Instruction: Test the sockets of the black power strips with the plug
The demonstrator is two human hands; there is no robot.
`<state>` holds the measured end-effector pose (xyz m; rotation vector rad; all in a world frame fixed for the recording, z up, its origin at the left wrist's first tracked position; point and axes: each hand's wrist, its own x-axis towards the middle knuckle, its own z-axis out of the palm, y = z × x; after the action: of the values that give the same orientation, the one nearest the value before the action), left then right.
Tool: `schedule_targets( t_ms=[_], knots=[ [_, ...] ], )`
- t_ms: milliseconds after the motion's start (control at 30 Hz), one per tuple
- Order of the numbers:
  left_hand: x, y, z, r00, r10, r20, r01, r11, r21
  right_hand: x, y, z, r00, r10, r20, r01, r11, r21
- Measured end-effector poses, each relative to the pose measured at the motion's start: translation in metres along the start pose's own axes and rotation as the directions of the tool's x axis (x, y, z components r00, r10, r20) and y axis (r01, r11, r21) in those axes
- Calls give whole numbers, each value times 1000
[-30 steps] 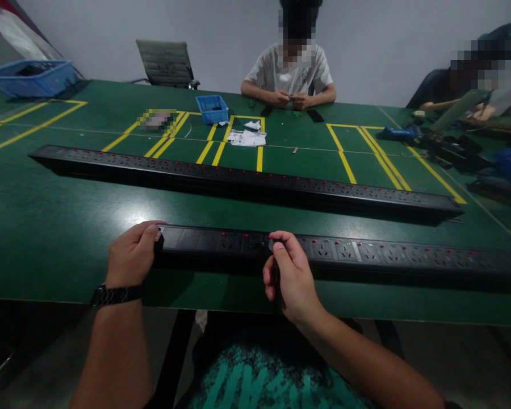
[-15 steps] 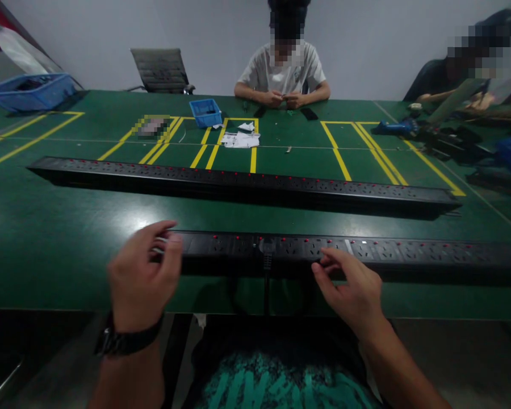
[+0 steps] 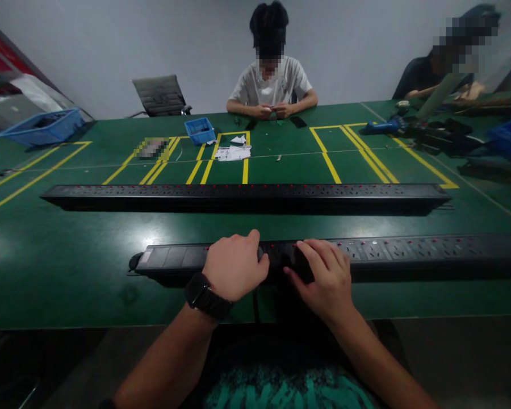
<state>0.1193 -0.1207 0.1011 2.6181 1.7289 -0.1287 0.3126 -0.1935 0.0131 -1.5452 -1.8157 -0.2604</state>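
A long black power strip (image 3: 392, 255) with red indicator lights and rows of sockets lies across the table in front of me. My left hand (image 3: 236, 264), with a dark watch on its wrist, is closed around the black plug (image 3: 260, 254) at a socket; most of the plug is hidden by the fingers. The plug's black cord (image 3: 256, 305) runs down toward the table's near edge. My right hand (image 3: 323, 272) grips the same strip just to the right, fingers over its far side and thumb at the near side.
A second black power strip (image 3: 247, 199) lies parallel, farther back on the green table (image 3: 89, 295). Blue bins (image 3: 200, 132) and white papers (image 3: 233, 153) are beyond it. One person (image 3: 272, 85) sits opposite, another at far right near a blue tool (image 3: 383, 126).
My left hand has moved right from the strip's left end onto the plug. My right hand has closed from a loose hover onto the strip. The view has shifted slightly.
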Motion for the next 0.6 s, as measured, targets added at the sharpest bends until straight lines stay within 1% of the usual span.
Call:
schedule_targets(
  t_ms=[67,133,233,300,367,433,533,600],
  knots=[
    [0,0,0,1000,2,23,-2,1000,1,2,0,0,995,14,94,-12,1000,-24],
    [-1,1,1,999,-4,35,4,1000,1,3,0,1,991,16,131,-11,999,-34],
    [-2,4,2,1000,-21,23,20,1000,12,2,1,2,991,21,129,-17,999,-31],
    [-4,8,-2,999,-33,5,32,999,33,1,2,2,991,29,133,-25,999,-28],
    [-8,13,-12,998,-51,-28,53,998,45,0,3,3,989,33,143,-30,999,-20],
    [-14,15,-26,997,-47,-62,50,998,45,0,4,4,990,31,141,-30,1000,-10],
    [-23,9,-43,996,1,-88,3,999,49,0,5,5,993,30,117,-29,1000,-7],
    [-29,-2,-41,993,-15,-119,19,1000,25,0,5,5,993,32,111,-31,1000,-3]
  ],
)
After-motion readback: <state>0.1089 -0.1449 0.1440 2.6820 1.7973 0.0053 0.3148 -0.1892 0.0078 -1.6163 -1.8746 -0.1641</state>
